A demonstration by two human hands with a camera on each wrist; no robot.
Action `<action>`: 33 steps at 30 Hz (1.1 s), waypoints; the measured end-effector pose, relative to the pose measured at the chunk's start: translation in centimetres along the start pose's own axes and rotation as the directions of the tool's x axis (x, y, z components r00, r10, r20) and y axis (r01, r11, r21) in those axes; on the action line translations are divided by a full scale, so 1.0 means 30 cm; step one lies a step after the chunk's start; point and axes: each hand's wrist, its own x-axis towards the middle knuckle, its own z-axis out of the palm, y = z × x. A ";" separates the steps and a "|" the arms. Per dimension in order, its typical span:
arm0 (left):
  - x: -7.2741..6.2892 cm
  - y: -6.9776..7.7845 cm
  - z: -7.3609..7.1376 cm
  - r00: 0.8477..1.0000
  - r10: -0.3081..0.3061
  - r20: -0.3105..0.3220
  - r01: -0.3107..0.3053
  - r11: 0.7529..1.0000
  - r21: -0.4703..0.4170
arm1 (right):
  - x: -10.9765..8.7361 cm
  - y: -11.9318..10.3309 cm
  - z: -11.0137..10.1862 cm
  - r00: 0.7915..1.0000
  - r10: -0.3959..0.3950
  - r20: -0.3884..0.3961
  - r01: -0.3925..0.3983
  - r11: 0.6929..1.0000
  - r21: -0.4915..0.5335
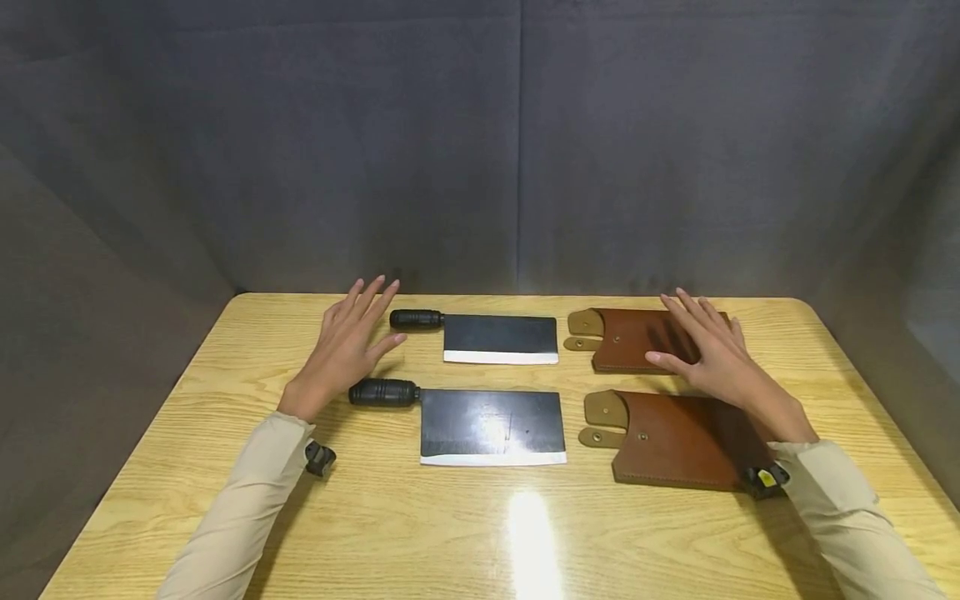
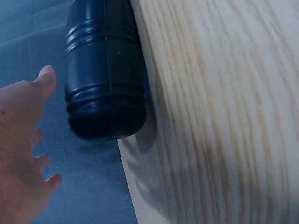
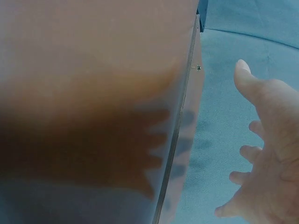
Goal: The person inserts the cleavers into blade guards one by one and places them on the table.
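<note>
Two cleavers lie flat on the wooden table, handles to the left. The far cleaver [image 1: 500, 335] is the smaller; the near cleaver [image 1: 492, 425] has a broader blade. Over the left side my left hand [image 1: 345, 346] hovers with spread fingers, beside the black handles. The near handle [image 2: 105, 74] looms large in the left wrist view. To the right are two brown leather sheaths with tan snap straps, a far sheath [image 1: 630, 337] and a near sheath [image 1: 682, 437]. My right hand [image 1: 716, 354], fingers spread, hovers above them and hides part of the far one. Neither hand holds anything.
The light wooden table [image 1: 360, 525] has rounded back corners. A dark grey cloth curtain [image 1: 517, 167] hangs behind it and along both sides. A bright light reflection falls on the front of the tabletop.
</note>
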 end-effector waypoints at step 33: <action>0.028 0.032 0.025 0.998 0.020 0.052 -0.020 1.000 -0.001 | 0.044 -0.014 0.030 0.989 -0.006 0.145 0.005 1.000 0.010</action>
